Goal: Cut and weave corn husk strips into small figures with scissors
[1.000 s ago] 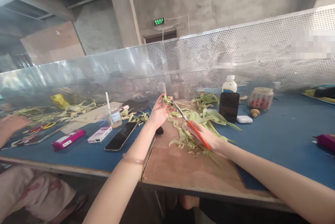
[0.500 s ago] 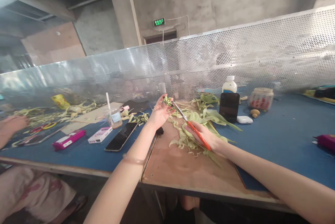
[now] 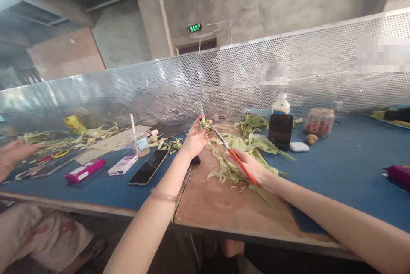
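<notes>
Above the brown board (image 3: 205, 205), my left hand (image 3: 194, 139) pinches a small bunched piece of pale green, husk-like leaf (image 3: 205, 124). My right hand (image 3: 245, 165) is closed round an orange-handled tool (image 3: 241, 166) with a slender metal end. Seen edge-on, it could be pliers or scissors; its kind is not clear. The metal tip meets the leaf piece at my left fingertips. Loose pale green leaf strips (image 3: 224, 165) lie beneath my right hand, with broader leaves (image 3: 259, 141) behind.
Left are a phone (image 3: 149, 167), a white box (image 3: 123, 165), a magenta pack (image 3: 85, 170) and a cup with a straw (image 3: 141, 143). Right stand a dark phone (image 3: 280, 132), a bottle (image 3: 281, 104) and a jar (image 3: 318, 122). A perforated metal screen (image 3: 153, 81) runs behind. Another person's hand (image 3: 21, 152) is far left.
The other person's hand at far left has moved slightly to the right, its fingers stretched out. My hands, the leaf piece and the tool have hardly moved.
</notes>
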The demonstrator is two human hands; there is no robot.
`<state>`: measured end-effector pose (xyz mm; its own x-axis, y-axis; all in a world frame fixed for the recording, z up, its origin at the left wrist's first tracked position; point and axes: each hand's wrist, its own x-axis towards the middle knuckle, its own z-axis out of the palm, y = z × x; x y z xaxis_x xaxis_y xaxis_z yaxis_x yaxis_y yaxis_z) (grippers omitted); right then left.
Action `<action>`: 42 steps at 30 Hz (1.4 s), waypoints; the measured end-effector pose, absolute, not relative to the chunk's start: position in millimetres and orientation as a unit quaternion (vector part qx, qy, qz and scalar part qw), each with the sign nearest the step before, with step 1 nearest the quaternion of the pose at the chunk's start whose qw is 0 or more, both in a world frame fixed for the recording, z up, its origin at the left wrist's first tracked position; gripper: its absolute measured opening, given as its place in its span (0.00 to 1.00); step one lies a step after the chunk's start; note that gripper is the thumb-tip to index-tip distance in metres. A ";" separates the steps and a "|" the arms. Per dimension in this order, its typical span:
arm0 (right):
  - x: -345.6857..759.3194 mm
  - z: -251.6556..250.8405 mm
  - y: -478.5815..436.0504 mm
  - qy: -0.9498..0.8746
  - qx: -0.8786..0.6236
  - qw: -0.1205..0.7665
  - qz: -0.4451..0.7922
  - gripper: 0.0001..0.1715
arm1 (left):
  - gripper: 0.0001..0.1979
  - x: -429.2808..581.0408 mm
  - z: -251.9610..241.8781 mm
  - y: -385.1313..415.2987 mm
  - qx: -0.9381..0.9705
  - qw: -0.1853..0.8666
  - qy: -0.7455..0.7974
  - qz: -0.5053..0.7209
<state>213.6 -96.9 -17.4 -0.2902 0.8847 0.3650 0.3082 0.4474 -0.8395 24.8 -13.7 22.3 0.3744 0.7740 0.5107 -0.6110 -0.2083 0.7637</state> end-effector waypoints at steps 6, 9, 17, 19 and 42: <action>214.9 -18.6 -95.0 -0.752 -0.412 0.416 0.303 0.19 | 0.21 24.9 22.7 -13.8 0.535 0.629 0.072 0.559; 215.0 -19.1 -93.9 -0.759 -0.411 0.413 0.289 0.18 | 0.21 24.9 22.7 -13.9 0.530 0.633 0.073 0.560; 215.7 -22.5 -91.8 -0.763 -0.425 0.407 0.266 0.19 | 0.21 24.2 21.9 -12.1 0.531 0.630 0.065 0.563; 215.6 -21.3 -94.1 -0.751 -0.428 0.416 0.282 0.20 | 0.21 23.3 21.5 -11.0 0.532 0.630 0.056 0.563; 216.0 -21.8 -96.0 -0.750 -0.429 0.394 0.313 0.22 | 0.18 22.1 22.4 -8.6 0.504 0.612 0.060 0.606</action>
